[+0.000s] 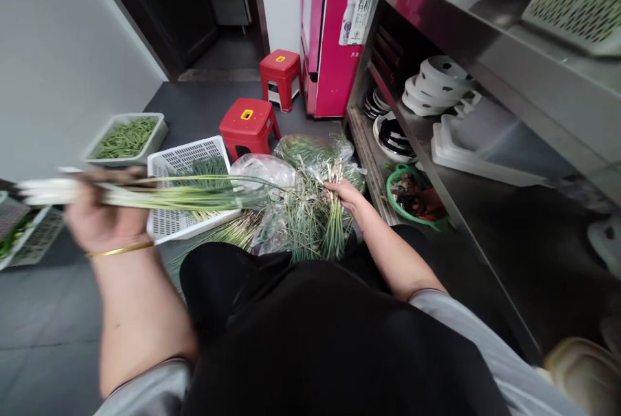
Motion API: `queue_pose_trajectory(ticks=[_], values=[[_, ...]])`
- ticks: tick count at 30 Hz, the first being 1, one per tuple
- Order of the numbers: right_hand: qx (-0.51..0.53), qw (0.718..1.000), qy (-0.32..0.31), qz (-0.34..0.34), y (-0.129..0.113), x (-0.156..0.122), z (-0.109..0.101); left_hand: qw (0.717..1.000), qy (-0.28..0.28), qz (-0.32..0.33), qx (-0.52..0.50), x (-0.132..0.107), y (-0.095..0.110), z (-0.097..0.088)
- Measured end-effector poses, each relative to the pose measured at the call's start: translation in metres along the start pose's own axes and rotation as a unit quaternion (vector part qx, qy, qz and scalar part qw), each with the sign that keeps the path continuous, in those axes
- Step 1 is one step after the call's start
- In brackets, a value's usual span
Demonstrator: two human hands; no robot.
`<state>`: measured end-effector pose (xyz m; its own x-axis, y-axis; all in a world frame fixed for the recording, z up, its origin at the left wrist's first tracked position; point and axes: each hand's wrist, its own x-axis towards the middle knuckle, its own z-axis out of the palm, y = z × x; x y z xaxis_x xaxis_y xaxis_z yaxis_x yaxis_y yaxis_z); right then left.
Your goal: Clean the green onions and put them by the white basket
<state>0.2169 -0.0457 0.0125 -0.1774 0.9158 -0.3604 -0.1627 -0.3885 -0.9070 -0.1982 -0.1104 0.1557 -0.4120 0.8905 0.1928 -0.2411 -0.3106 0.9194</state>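
Observation:
My left hand, with a gold bangle at the wrist, is raised on the left and closed around a bunch of scallions. Their white ends point left and the green leaves stretch right, over a white perforated basket that has green stalks in it. In front of my lap, my right hand grips a smaller bunch of thin scallions, roots up and leaves hanging down. Beneath and around it lies a tangled pile of scallions with clear plastic bags.
Two red stools stand ahead, near a pink fridge. A metal shelf with stacked dishes runs along my right, with a green colander low down. A tub of green beans and another crate sit on the left.

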Motion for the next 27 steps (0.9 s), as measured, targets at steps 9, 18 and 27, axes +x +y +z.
queue_pose_trajectory(ticks=[9,18,27], values=[[-0.004,0.995,-0.098,-0.013,-0.032,-0.032,0.076,0.938,-0.177,-0.298,0.008,-0.058,-0.11,0.133],[-0.062,0.982,-0.176,0.02,-0.01,-0.046,0.078,0.962,-0.122,-0.236,0.059,-0.048,-0.112,0.127],[-0.072,0.987,-0.143,0.011,-0.006,-0.043,0.089,0.937,-0.14,-0.319,-0.038,-0.053,-0.121,0.116]])
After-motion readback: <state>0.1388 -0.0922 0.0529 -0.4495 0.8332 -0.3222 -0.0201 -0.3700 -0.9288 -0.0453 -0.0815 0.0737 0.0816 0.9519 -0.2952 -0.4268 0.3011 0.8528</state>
